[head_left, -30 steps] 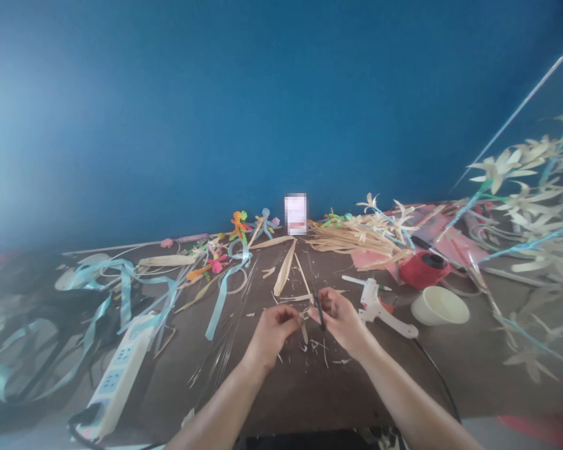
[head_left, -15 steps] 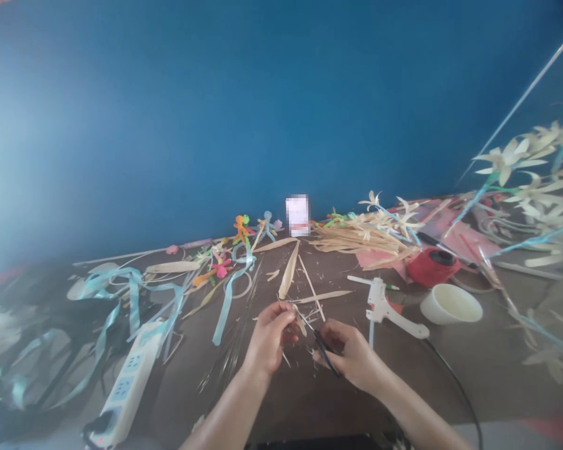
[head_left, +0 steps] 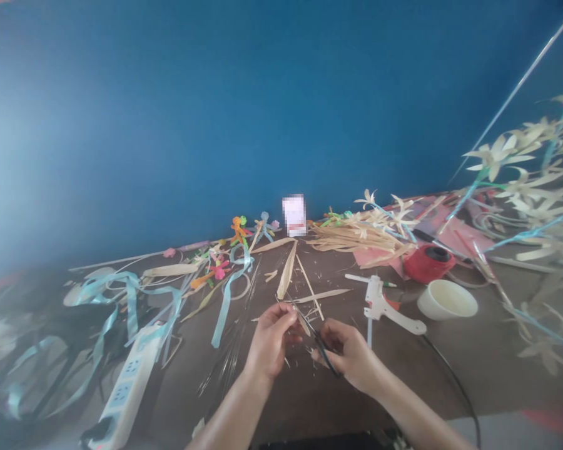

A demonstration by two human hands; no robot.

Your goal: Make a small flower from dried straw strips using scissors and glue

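Gripping black scissors (head_left: pixel 319 344) in the right hand (head_left: pixel 349 356), closing the fingers round the handles and aiming the blades toward the left hand (head_left: pixel 273 336). Pinching a small pale strip (head_left: pixel 304 324) between the left thumb and fingers, just above the brown tabletop (head_left: pixel 323 406). Seemingly trimming, though not revealing clearly any contact between blades and strip. Judging by the clippings (head_left: pixel 287 362) scattered below, counting some cutting as done; judging by the loose, separate strip, counting shaping and any joining as left over.

Looking a little farther, having a white glue gun (head_left: pixel 374 299) resting right of the right hand, near a pale cup (head_left: pixel 431 306) and a red spool (head_left: pixel 425 269). Having a broad dry leaf (head_left: pixel 287 275) and a narrow stick (head_left: pixel 308 281) lying apart ahead of the hands.

Facing, farther back, a bundle of dry leaves (head_left: pixel 356 242), apparently awaiting cutting. Showing more finished work at the right: pale flowers (head_left: pixel 497 153) on blue stems (head_left: pixel 535 231).
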